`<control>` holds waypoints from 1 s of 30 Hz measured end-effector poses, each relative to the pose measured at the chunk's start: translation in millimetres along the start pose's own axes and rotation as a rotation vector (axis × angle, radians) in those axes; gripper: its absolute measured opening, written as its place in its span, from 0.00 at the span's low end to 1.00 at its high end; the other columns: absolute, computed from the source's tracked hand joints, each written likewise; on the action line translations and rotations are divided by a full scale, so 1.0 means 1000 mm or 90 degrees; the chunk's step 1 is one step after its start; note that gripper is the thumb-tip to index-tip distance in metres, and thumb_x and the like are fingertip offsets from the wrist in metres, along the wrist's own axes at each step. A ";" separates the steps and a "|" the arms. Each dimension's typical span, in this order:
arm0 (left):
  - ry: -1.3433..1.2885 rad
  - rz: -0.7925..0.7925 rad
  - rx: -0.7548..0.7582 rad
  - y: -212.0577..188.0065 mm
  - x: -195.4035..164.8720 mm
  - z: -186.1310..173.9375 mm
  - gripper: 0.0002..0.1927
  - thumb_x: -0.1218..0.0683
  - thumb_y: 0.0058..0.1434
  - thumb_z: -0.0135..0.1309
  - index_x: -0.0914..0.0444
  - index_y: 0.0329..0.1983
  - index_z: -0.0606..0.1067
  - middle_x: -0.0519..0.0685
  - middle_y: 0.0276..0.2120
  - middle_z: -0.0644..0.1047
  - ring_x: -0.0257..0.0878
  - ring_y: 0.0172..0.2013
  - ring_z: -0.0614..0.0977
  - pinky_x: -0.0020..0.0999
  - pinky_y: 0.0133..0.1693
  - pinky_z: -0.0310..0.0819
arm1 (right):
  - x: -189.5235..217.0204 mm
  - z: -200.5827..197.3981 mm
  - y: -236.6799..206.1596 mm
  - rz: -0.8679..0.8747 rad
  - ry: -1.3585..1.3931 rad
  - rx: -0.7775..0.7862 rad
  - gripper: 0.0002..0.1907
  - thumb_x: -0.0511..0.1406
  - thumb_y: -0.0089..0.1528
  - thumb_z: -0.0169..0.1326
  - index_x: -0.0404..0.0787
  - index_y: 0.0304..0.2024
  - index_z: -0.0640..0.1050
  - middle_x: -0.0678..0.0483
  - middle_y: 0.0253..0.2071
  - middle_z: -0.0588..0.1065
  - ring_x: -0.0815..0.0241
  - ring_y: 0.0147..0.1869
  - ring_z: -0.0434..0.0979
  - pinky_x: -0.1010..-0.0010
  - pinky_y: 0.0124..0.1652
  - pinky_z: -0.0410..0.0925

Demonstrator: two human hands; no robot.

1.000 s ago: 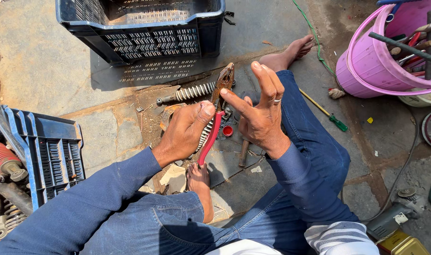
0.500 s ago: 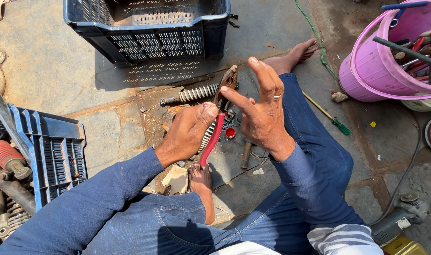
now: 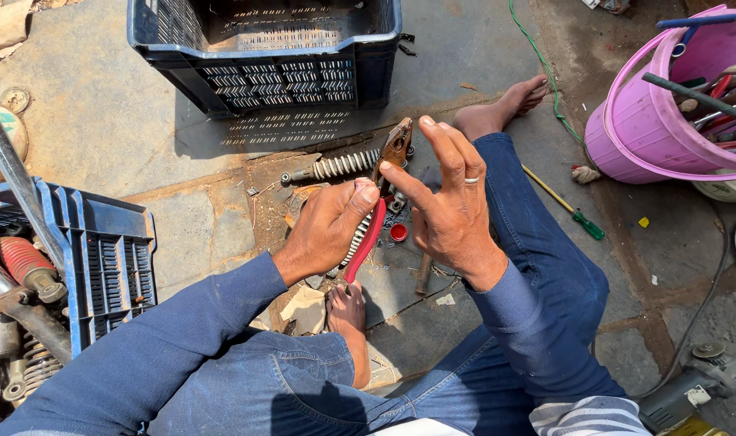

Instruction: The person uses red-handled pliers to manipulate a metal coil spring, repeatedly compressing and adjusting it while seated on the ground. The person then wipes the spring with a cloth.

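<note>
While the left hand (image 3: 332, 230) is gripping the red-handled rusty metal pliers (image 3: 376, 210) at the centre of the frame, its fingers are closing tightly around the red handles, and the pliers' brown head is pointing up toward the top of the frame. Just right of it, the right hand (image 3: 445, 214), wearing a ring, is hovering with its fingers spread apart and holding nothing. Behind the pliers, a grey coiled metal shock-absorber spring (image 3: 340, 167) is lying on the stone floor (image 3: 142, 137). At top centre a dark blue slatted plastic crate (image 3: 263, 48) is standing; what it holds cannot be told. At the left edge a second blue plastic crate (image 3: 102, 258) is holding red and grey shock absorbers. At upper right a pink plastic bucket (image 3: 626, 129) is holding long tools and rods.
</note>
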State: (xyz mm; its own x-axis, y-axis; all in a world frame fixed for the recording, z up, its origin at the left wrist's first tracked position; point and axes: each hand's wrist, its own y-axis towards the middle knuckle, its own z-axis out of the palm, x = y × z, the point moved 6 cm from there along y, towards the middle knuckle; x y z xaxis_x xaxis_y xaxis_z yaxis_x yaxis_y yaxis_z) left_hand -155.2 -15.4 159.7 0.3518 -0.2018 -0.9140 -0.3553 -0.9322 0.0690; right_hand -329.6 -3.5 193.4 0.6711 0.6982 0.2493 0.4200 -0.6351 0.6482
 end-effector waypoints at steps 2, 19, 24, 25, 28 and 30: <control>-0.005 0.017 -0.005 0.000 -0.002 -0.001 0.29 0.39 0.75 0.37 0.64 0.29 0.71 0.45 0.18 0.64 0.33 0.22 0.66 0.37 0.26 0.62 | 0.003 0.000 -0.004 -0.006 0.004 -0.008 0.41 0.21 0.48 0.54 0.52 0.65 0.75 0.43 0.76 0.54 0.40 0.79 0.56 0.49 0.74 0.56; 0.019 -0.013 0.020 0.003 0.007 0.006 0.29 0.38 0.74 0.37 0.64 0.29 0.72 0.46 0.17 0.63 0.35 0.20 0.64 0.38 0.24 0.60 | -0.010 0.005 -0.009 0.075 0.003 -0.076 0.39 0.23 0.45 0.52 0.48 0.60 0.78 0.43 0.75 0.56 0.38 0.79 0.54 0.46 0.76 0.53; 0.018 -0.015 0.029 0.003 0.011 0.006 0.30 0.38 0.75 0.36 0.64 0.28 0.72 0.46 0.17 0.62 0.35 0.21 0.63 0.39 0.24 0.59 | -0.013 0.006 -0.010 0.091 0.013 -0.111 0.39 0.23 0.46 0.51 0.46 0.61 0.77 0.44 0.76 0.56 0.39 0.80 0.55 0.49 0.76 0.52; 0.009 -0.013 0.024 0.003 0.011 0.005 0.30 0.38 0.75 0.35 0.64 0.29 0.72 0.46 0.17 0.62 0.35 0.21 0.64 0.38 0.25 0.60 | -0.013 0.006 -0.011 0.089 0.019 -0.112 0.39 0.23 0.47 0.52 0.45 0.63 0.77 0.44 0.76 0.55 0.39 0.81 0.55 0.50 0.75 0.52; 0.001 -0.008 0.023 0.003 0.012 0.005 0.30 0.37 0.75 0.35 0.64 0.29 0.72 0.44 0.17 0.63 0.34 0.21 0.64 0.38 0.25 0.61 | -0.012 0.010 -0.012 0.078 0.008 -0.072 0.39 0.23 0.45 0.52 0.48 0.60 0.78 0.43 0.75 0.56 0.39 0.79 0.56 0.48 0.75 0.52; 0.007 -0.033 0.031 0.004 0.015 0.005 0.30 0.37 0.74 0.34 0.63 0.28 0.73 0.44 0.16 0.64 0.33 0.20 0.65 0.38 0.24 0.61 | -0.013 0.006 -0.012 0.093 0.011 -0.110 0.36 0.23 0.45 0.52 0.49 0.57 0.78 0.45 0.75 0.57 0.39 0.79 0.56 0.48 0.76 0.52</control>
State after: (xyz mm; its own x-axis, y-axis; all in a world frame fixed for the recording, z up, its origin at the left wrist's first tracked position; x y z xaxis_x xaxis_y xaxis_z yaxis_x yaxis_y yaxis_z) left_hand -155.8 -20.1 144.0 0.3804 -0.1572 -0.9114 -0.3774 -0.9261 0.0023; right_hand -340.0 -7.1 178.4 0.7055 0.6094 0.3616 0.2069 -0.6652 0.7174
